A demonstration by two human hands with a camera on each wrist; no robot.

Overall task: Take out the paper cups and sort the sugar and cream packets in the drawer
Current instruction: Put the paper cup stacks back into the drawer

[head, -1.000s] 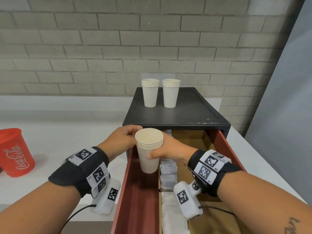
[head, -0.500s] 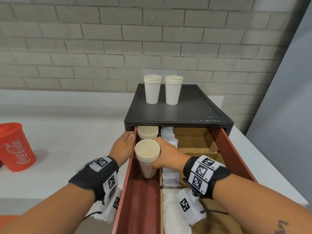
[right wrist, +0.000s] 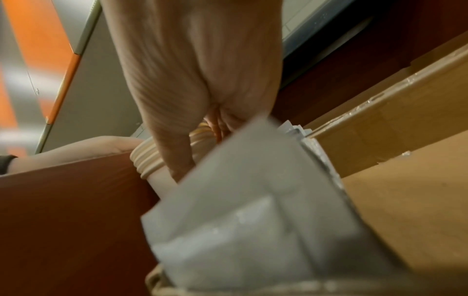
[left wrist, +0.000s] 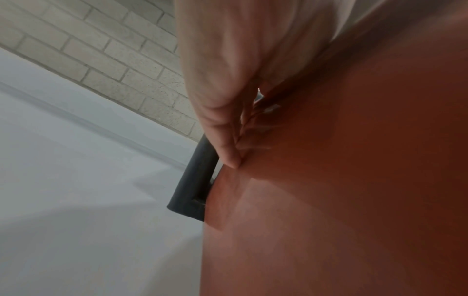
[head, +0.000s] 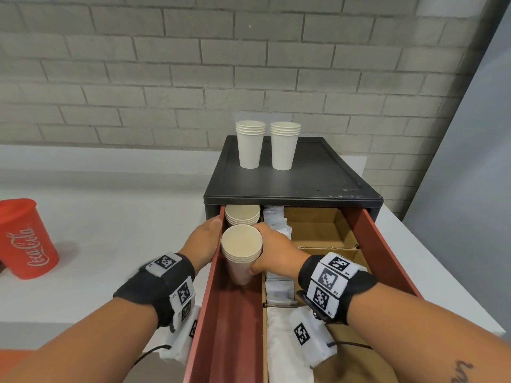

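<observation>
done: two cup stacks (head: 250, 145) up on the cabinet top (head: 304, 181) | now: right hand (head: 272, 251) fingers wrapped round a third stack (head: 241, 252) in the drawer (head: 229, 327), a fourth (head: 242, 214) just beyond them | left hand (head: 203, 240) flat on drawer's outer wall | left: packets (head: 278, 284) beside right fingers unsorted | white desk (head: 110, 244), brick wall (head: 193, 64), red cup (head: 25, 239) far left

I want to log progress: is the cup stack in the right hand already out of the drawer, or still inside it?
Still inside. The held cup stack has its base low between the red drawer walls, gripped by the right hand.
</observation>
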